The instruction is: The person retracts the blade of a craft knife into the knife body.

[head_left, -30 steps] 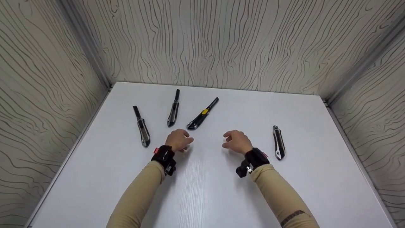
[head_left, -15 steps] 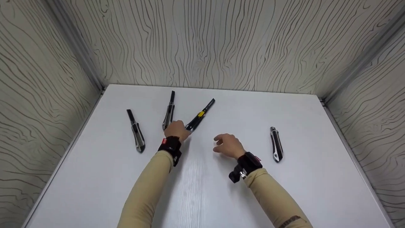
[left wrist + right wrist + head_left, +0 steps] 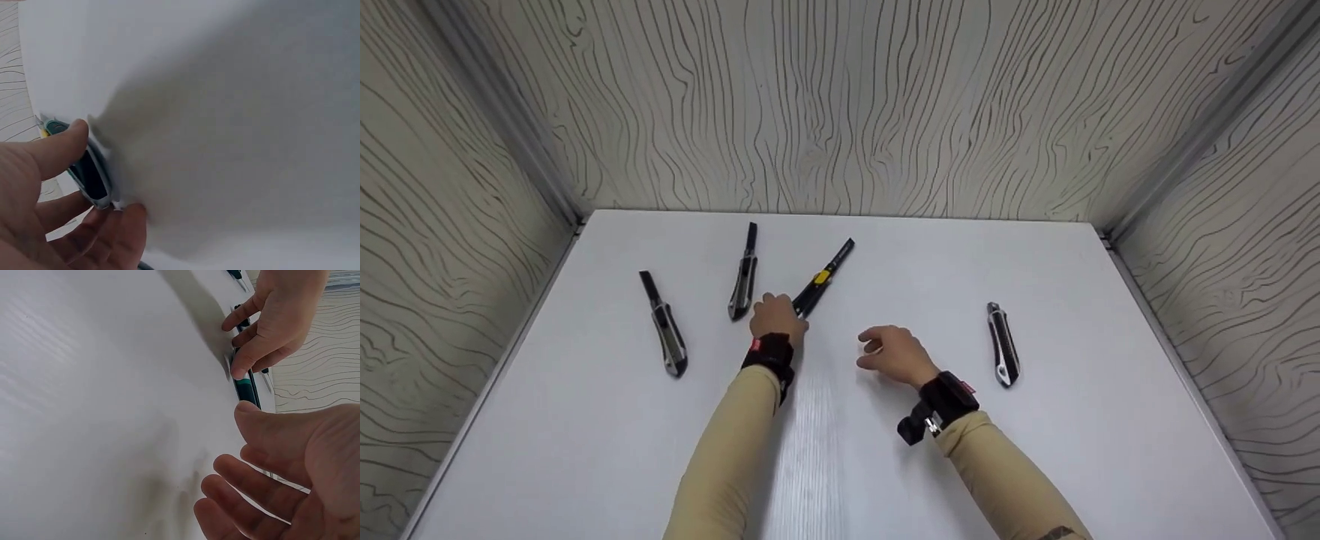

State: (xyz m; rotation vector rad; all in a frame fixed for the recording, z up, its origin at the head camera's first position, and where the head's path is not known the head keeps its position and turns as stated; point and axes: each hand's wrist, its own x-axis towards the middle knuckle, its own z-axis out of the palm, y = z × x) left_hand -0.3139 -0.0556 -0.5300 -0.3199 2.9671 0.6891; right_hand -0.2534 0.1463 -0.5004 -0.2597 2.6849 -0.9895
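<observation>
My left hand pinches the handle end of a black utility knife with a yellow slider, its dark tip pointing away to the right. Close up in the left wrist view, thumb and fingers lie on opposite sides of this utility knife. Whether its handle is off the table I cannot tell. My right hand hovers over the table to the right, fingers loosely bent, holding nothing. From the right wrist view, my left hand is seen on the knife, and the right hand is spread nearer the camera.
A grey-black utility knife lies just left of the left hand, and another farther left. A third, without the long dark tip, lies right of the right hand. Wood-patterned walls border the white table.
My left hand has moved forward to the yellow-slider utility knife and taken hold of its handle. The right hand stays loosely bent over the table. The head view has shifted somewhat.
</observation>
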